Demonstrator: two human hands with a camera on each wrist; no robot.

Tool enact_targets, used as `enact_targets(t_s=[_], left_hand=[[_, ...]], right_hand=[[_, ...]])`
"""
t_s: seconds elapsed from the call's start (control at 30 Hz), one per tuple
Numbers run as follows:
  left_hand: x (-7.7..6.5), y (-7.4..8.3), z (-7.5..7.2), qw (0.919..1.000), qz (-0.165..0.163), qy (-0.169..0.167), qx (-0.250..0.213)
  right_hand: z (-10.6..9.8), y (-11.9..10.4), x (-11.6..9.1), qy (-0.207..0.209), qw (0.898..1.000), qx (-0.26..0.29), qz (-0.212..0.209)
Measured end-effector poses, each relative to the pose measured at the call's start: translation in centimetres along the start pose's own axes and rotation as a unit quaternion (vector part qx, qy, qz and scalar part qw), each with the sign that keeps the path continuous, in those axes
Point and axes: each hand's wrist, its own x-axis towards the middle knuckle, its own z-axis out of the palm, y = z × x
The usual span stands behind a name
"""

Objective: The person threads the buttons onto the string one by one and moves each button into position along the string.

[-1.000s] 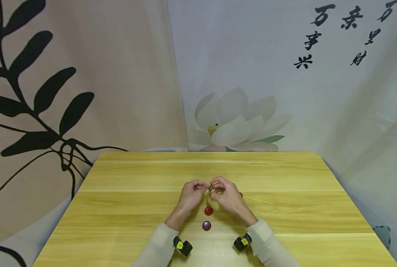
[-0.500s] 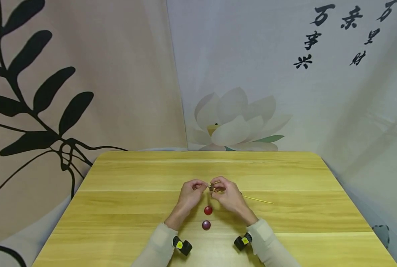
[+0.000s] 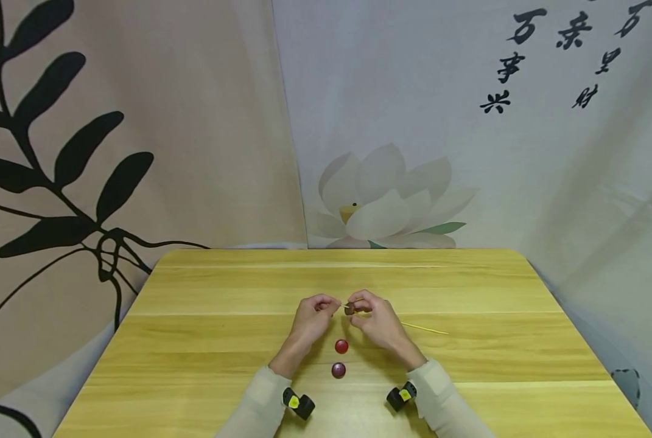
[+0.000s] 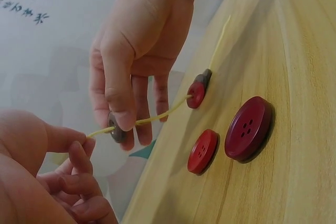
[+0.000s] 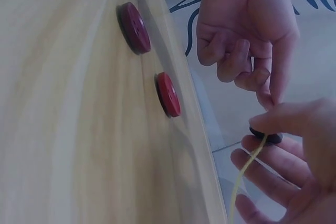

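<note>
Between thumb and fingers, my right hand point(image 3: 377, 319) pinches a dark grey-brown button point(image 4: 116, 127) above the table. A yellow string point(image 4: 160, 115) passes through this button. On its left side, my left hand point(image 3: 313, 316) pinches the string's short end between thumb and forefinger. Further along the string, a small red button point(image 4: 196, 95) and a grey piece point(image 4: 206, 76) behind it are strung close together near the tabletop. Nearer the body lie a loose bright red button point(image 3: 341, 346) and a larger dark red button point(image 3: 339, 370), both flat and apart from the hands.
The wooden table point(image 3: 221, 286) extends around both hands. The string's tail point(image 3: 424, 329) lies on it to the right of the right hand. A printed curtain point(image 3: 221, 121) hangs behind the far edge. Black wrist cameras point(image 3: 299, 404) sit at both sleeves.
The right hand and the grey-brown button have shifted slightly right, away from the left fingertips. A short bit of string now shows between them. The loose buttons have stayed put.
</note>
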Motion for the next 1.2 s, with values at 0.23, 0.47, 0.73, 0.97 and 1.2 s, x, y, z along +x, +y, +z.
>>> enact_targets(t_s=[0.23, 0.47, 0.73, 0.97, 1.2], left_hand=[[0.1, -0.1, -0.1, 1.0000, -0.001, -0.002, -0.004], [0.1, -0.1, -0.4, 1.0000, 0.006, 0.001, 0.000], [0.1, -0.3, -0.7, 1.0000, 0.001, 0.002, -0.002], [0.0, -0.3, -0.7, 1.0000, 0.000, 0.000, -0.007], [0.1, -0.4, -0.8, 1.0000, 0.002, 0.003, -0.006]], right_hand=[[-0.2, 0.0, -0.1, 0.006, 1.000, -0.010, -0.001], [-0.4, 0.1, 0.0, 0.012, 1.000, -0.024, -0.002], [-0.8, 0.4, -0.2, 0.020, 0.999, -0.035, 0.010], [-1.1, 0.6, -0.3, 0.033, 0.998, -0.057, 0.012], [-1.5, 0.8, -0.3, 0.038, 0.997, -0.055, 0.035]])
